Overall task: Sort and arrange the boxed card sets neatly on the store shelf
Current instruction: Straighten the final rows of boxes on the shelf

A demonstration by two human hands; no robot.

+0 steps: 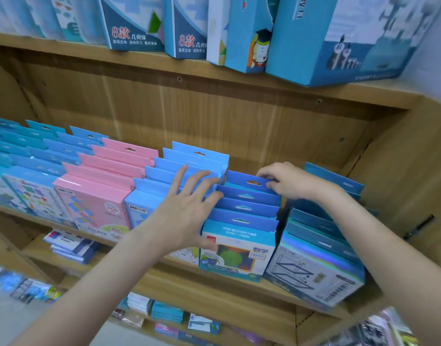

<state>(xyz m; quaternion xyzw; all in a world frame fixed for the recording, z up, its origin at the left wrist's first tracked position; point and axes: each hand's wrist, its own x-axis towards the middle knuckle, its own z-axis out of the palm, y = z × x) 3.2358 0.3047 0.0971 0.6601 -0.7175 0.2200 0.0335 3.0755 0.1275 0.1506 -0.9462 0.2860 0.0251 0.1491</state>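
Wooden shelf [214, 290], middle tier: boxed card sets stand in front-to-back rows along its front edge. At the left end, light blue rows [32, 156] run several deep. Next, a pink row [109, 168]. Then a pale blue row [187, 158], on which the left hand [187, 208] lies with fingers straight and spread; its fingertips reach the side of the adjoining dark blue row [244, 208], and the thumb rests near the front box of that row. The right hand [289, 182] pinches the hanger tab of the rearmost dark blue box [249, 182], fingers curled over its top edge. Towards the shelf's right end stands a row of holographic-fronted boxes [316, 258], partly behind the right forearm. Upper tier: large blue boxes [314, 41] stand upright, overhanging its front edge. Lower tiers: smaller packets [69, 245], blurred.
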